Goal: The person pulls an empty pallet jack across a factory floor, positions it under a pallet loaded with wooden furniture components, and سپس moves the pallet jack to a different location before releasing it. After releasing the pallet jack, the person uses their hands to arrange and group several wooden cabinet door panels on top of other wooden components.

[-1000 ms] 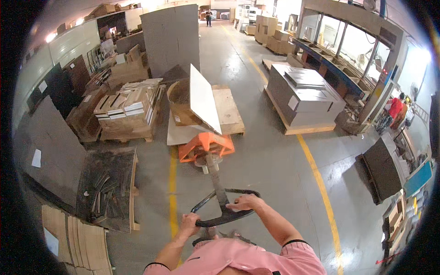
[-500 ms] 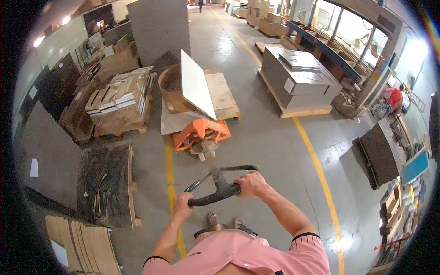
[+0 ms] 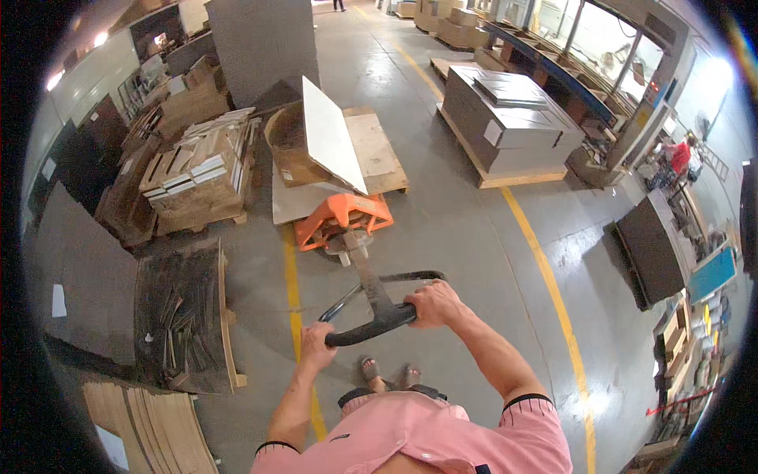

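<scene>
Both my hands grip the black loop handle (image 3: 371, 330) of an orange pallet jack (image 3: 344, 215). My left hand (image 3: 317, 344) is closed round the handle's left end. Round its right side my right hand (image 3: 434, 304) is wrapped, higher up and farther ahead. The jack's shaft runs away from me to its orange body, which stands at the near end of a loaded pallet (image 3: 377, 162). On that pallet a white board (image 3: 332, 134) leans at a slant against a round brown cardboard piece (image 3: 288, 150). The jack's forks are hidden under the load.
A pallet of grey panels (image 3: 517, 130) stands ahead on the right, beyond a yellow floor line (image 3: 545, 265). Stacked boards (image 3: 197, 174) and a pallet with dark strips (image 3: 185, 316) line the left. A dark stack (image 3: 651, 249) and a person in red (image 3: 677, 158) are at right.
The pallet jack and its load sit slightly farther left and higher in view, as do the stacks around. My feet have shifted and both now show plainly. My grip on the handle is unchanged.
</scene>
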Action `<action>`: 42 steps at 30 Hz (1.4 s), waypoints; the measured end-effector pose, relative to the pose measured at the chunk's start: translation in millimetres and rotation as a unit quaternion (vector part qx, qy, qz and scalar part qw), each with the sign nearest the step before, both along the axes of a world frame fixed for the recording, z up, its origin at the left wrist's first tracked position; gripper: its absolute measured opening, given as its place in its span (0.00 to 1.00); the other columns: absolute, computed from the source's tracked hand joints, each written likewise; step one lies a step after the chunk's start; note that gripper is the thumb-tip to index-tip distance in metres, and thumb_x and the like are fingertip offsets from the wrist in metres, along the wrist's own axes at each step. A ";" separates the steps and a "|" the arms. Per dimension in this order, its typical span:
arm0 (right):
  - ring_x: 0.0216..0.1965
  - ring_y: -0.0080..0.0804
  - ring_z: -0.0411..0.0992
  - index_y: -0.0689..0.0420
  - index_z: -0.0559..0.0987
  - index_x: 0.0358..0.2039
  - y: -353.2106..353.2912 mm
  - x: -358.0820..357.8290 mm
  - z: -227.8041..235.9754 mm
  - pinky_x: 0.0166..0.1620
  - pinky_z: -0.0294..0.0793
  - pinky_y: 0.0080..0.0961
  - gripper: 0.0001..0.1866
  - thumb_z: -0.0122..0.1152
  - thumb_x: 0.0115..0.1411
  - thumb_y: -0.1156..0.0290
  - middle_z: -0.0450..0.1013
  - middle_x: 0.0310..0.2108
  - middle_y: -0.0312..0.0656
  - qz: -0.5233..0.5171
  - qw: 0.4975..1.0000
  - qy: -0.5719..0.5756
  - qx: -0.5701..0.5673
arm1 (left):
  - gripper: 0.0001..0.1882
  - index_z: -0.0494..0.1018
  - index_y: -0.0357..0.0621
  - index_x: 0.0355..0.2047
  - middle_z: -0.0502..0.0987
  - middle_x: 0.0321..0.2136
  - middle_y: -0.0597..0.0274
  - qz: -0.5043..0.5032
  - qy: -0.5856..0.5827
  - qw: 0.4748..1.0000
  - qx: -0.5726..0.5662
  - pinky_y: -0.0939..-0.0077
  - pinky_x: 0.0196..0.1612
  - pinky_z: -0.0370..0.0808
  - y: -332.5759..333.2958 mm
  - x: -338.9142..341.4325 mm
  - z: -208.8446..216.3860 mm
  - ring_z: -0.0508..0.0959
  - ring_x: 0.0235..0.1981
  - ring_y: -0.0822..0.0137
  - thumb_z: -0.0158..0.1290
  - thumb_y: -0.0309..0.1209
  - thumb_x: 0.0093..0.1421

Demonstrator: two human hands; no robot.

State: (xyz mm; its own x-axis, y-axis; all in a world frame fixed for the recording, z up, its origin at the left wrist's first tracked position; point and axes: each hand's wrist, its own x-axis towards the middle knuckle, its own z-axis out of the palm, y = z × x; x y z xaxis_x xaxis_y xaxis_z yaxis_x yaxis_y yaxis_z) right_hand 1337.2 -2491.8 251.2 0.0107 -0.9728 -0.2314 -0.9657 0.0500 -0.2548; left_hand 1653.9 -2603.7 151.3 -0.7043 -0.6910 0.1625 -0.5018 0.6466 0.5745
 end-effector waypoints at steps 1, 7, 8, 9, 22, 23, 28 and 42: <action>0.36 0.48 0.77 0.48 0.80 0.33 0.5 0.4 -0.8 0.42 0.74 0.45 0.16 0.63 0.44 0.55 0.78 0.30 0.44 -0.006 1.000 -0.001 0.000 | 0.08 0.73 0.47 0.25 0.77 0.28 0.61 0.003 0.009 1.000 -0.013 0.60 0.43 0.65 0.6 -0.5 2.4 0.76 0.39 0.55 0.62 0.30 0.46; 0.34 0.42 0.77 0.47 0.82 0.32 11.1 6.5 -4.4 0.44 0.71 0.42 0.17 0.66 0.41 0.54 0.76 0.26 0.38 -0.026 1.000 -0.010 -0.004 | 0.10 0.71 0.47 0.23 0.76 0.26 0.61 -0.015 -0.020 0.999 -0.027 0.60 0.40 0.64 8.9 -0.7 11.8 0.75 0.36 0.55 0.63 0.34 0.50; 0.36 0.44 0.77 0.47 0.81 0.33 14.3 6.9 -5.8 0.44 0.72 0.43 0.17 0.65 0.43 0.54 0.77 0.28 0.40 -0.020 1.000 -0.008 0.003 | 0.11 0.71 0.48 0.23 0.75 0.26 0.61 -0.018 -0.041 0.999 -0.011 0.60 0.40 0.63 10.8 -0.3 9.4 0.75 0.36 0.54 0.63 0.35 0.51; 0.37 0.47 0.77 0.47 0.80 0.33 17.2 7.2 -7.7 0.44 0.73 0.45 0.16 0.63 0.45 0.54 0.78 0.30 0.42 -0.016 1.000 -0.007 0.009 | 0.11 0.71 0.48 0.23 0.75 0.26 0.61 -0.029 -0.032 0.999 -0.011 0.60 0.40 0.63 12.7 0.4 5.5 0.75 0.36 0.54 0.63 0.35 0.51; 0.37 0.41 0.78 0.44 0.82 0.29 76.8 38.6 -93.4 0.47 0.68 0.40 0.12 0.65 0.43 0.57 0.78 0.28 0.38 -0.080 0.991 0.016 0.109 | 0.19 0.79 0.45 0.29 0.79 0.28 0.56 -0.195 -0.173 0.965 -0.018 0.53 0.43 0.67 32.7 11.4 -49.7 0.77 0.35 0.52 0.68 0.40 0.38; 0.37 0.40 0.78 0.43 0.82 0.29 81.1 43.3 -101.5 0.47 0.67 0.40 0.12 0.65 0.42 0.58 0.78 0.28 0.38 -0.078 0.991 0.021 0.103 | 0.22 0.80 0.44 0.31 0.80 0.28 0.55 -0.210 -0.265 0.938 0.073 0.54 0.44 0.68 31.3 9.4 -50.3 0.78 0.35 0.51 0.68 0.45 0.39; 0.37 0.37 0.78 0.44 0.83 0.29 87.8 101.1 -139.2 0.49 0.65 0.39 0.11 0.65 0.41 0.60 0.79 0.28 0.37 -0.070 0.994 0.025 0.082 | 0.34 0.82 0.46 0.38 0.83 0.32 0.55 -0.233 -0.472 0.792 0.308 0.60 0.50 0.71 22.7 15.7 -73.4 0.81 0.41 0.53 0.65 0.62 0.42; 0.37 0.35 0.78 0.47 0.85 0.28 137.7 145.6 -118.6 0.47 0.67 0.37 0.11 0.69 0.44 0.59 0.80 0.31 0.37 -0.106 0.994 0.037 -0.019 | 0.26 0.79 0.34 0.34 0.81 0.26 0.51 -0.020 -0.483 0.859 0.169 0.61 0.35 0.76 71.0 50.9 -70.5 0.82 0.32 0.57 0.69 0.44 0.44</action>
State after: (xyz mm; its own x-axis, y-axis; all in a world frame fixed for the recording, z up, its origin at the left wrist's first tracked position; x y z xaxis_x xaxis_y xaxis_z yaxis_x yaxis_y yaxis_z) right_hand 1482.8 -2354.1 132.6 -0.2110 -0.9593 -0.1877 -0.9507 0.2461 -0.1889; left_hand 1704.8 -2532.7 80.7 -0.4211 -0.5556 -0.7169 -0.8316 0.5521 0.0606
